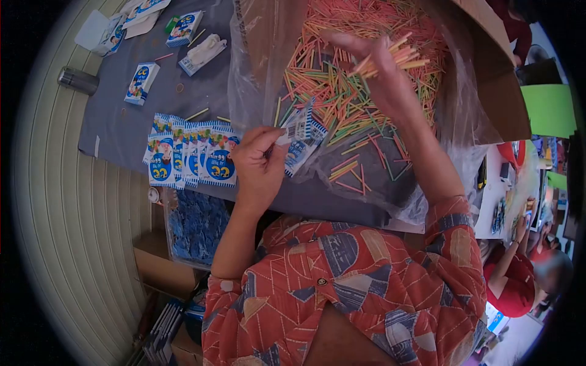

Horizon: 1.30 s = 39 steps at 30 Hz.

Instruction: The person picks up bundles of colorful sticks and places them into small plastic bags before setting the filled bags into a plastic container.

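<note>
Between the thumb and fingers of my left hand [261,160] is a blue-and-white printed packet [299,141], its barcode side showing. My right hand [390,79] is raised over a large heap of thin coloured sticks [342,91] in pink, green, yellow and orange. A small bundle of sticks [400,58] is gripped in that hand, and part of the hand is blurred. The heap lies on clear plastic inside a cardboard box [488,67]. Just left of my left hand, several matching packets [192,155] lie overlapped in a row.
Small printed boxes [141,83] and a dark metal cylinder [78,80] are on the left of the grey table [122,128]. Below the table edge stands a clear bin of blue pieces [196,226]. A person in red [513,283] sits at the right.
</note>
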Available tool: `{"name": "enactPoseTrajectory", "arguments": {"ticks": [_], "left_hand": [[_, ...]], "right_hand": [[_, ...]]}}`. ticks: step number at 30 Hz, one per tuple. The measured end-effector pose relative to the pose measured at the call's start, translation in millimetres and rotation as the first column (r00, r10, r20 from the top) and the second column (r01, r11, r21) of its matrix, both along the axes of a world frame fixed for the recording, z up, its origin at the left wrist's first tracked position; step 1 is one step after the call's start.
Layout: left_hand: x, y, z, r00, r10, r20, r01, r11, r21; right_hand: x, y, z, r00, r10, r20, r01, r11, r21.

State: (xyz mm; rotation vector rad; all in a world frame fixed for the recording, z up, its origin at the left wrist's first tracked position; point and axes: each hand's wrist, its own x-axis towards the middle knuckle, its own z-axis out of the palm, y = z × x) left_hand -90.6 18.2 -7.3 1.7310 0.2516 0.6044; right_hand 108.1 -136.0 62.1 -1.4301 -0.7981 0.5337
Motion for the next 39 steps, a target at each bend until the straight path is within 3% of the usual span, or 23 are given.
{"name": "enactPoseTrajectory", "arguments": {"ticks": [4, 5, 6, 7, 8, 9, 10, 11, 12, 14, 16, 18, 19, 20, 21, 22, 23, 24, 27, 30, 33, 37, 39], "left_hand": [[4.1, -6.2, -1.5, 0.995, -0.066, 0.072, 0.071, 0.995, -0.067], [4.4, -6.3, -0.3, 0.998, -0.032, 0.049, 0.012, 0.93, 0.368], [4.1, -6.5, 0.5, 0.999, 0.01, 0.043, -0.038, 0.68, 0.732], [1.8, -8.5, -3.2, 0.999, 0.008, 0.039, -0.034, 0.679, 0.733], [-1.4, -12.1, -9.7, 0.999, 0.036, -0.008, -0.013, 0.526, 0.85], [-4.3, -15.1, -12.5, 0.996, 0.075, -0.048, 0.019, 0.353, 0.935], [-6.3, -18.4, -9.8, 0.996, 0.078, -0.049, 0.019, 0.35, 0.937], [-7.2, -22.5, -5.1, 0.993, 0.084, -0.084, 0.052, 0.327, 0.944], [-6.5, -24.6, -2.3, 0.989, 0.094, -0.113, 0.079, 0.305, 0.949], [-5.2, -24.8, -8.3, 0.988, 0.107, -0.115, 0.076, 0.318, 0.945], [-4.1, -21.8, -6.8, 0.986, 0.106, -0.127, 0.085, 0.331, 0.94], [-3.2, -9.1, 1.8, 0.996, -0.024, -0.082, 0.073, 0.731, 0.678], [-2.4, -4.5, -0.7, 0.996, -0.021, -0.081, 0.07, 0.731, 0.678], [-2.3, -0.3, -4.4, 0.999, -0.034, -0.031, 0.044, 0.885, 0.464], [-2.9, 2.1, -7.1, 0.999, -0.031, 0.019, 0.026, 0.976, 0.215], [-2.2, 1.4, -7.4, 1.0, -0.025, 0.012, 0.022, 0.977, 0.213], [0.5, -0.6, -6.0, 0.998, -0.065, 0.015, 0.064, 0.995, 0.078], [2.7, -2.0, -4.2, 0.994, -0.105, 0.026, 0.106, 0.993, -0.058], [7.2, -4.0, 2.2, 0.991, -0.134, 0.028, 0.134, 0.991, -0.001], [11.0, -9.6, 3.6, 0.99, -0.129, 0.057, 0.132, 0.991, -0.039], [12.9, -9.9, 6.5, 0.987, -0.141, 0.075, 0.135, 0.988, 0.079], [15.9, -8.8, 8.0, 0.987, -0.154, 0.034, 0.153, 0.987, 0.045], [15.9, -7.4, 7.8, 0.983, -0.183, -0.007, 0.183, 0.982, 0.046]], "right_hand": [[-38.0, 3.2, -8.2, 0.984, 0.121, 0.13, -0.12, 0.993, -0.018], [-37.3, 1.1, -9.0, 0.985, 0.115, 0.129, -0.114, 0.993, -0.018], [-34.2, -0.3, -10.0, 0.974, 0.103, 0.202, -0.087, 0.992, -0.09], [-30.2, -0.9, -12.0, 0.957, 0.1, 0.272, -0.058, 0.986, -0.159], [-21.9, -2.9, -16.4, 0.957, 0.103, 0.27, -0.062, 0.986, -0.156], [-7.7, -7.4, -24.8, 0.726, 0.086, 0.682, 0.244, 0.895, -0.373], [10.1, -13.3, -37.1, 0.336, 0.211, 0.918, 0.589, 0.713, -0.379], [38.4, -20.7, -65.8, 0.454, 0.205, 0.867, 0.577, 0.674, -0.461], [38.3, -21.6, -62.4, 0.448, 0.204, 0.87, 0.579, 0.676, -0.456], [36.1, -21.2, -52.8, 0.715, 0.055, 0.697, 0.46, 0.713, -0.528], [35.2, -20.5, -49.0, 0.748, 0.039, 0.662, 0.433, 0.728, -0.532], [31.8, -20.8, -39.5, 0.779, 0.024, 0.626, 0.407, 0.741, -0.535], [26.1, -20.3, -30.7, 0.903, -0.016, 0.43, 0.216, 0.881, -0.422], [18.7, -19.4, -24.6, 0.979, 0.004, 0.202, 0.046, 0.969, -0.242], [10.1, -17.6, -22.5, 0.981, 0.01, 0.194, 0.038, 0.969, -0.244], [0.5, -14.7, -20.8, 0.997, 0.031, 0.071, -0.021, 0.991, -0.131], [-8.1, -11.3, -17.4, 0.997, 0.065, -0.048, -0.066, 0.998, -0.01], [-16.0, -7.4, -11.3, 0.995, 0.098, 0.019, -0.097, 0.995, -0.033], [-32.7, 0.7, -5.2, 0.96, 0.239, 0.144, -0.232, 0.971, -0.065], [-41.8, 5.8, -7.1, 0.931, 0.236, 0.28, -0.206, 0.97, -0.132], [-40.0, 7.5, -20.2, 0.934, 0.264, 0.243, -0.221, 0.957, -0.19], [-39.5, 1.6, -7.9, 0.905, 0.368, 0.214, -0.325, 0.921, -0.213], [-38.5, -0.3, 4.6, 0.916, 0.305, 0.26, -0.295, 0.952, -0.076]]}}
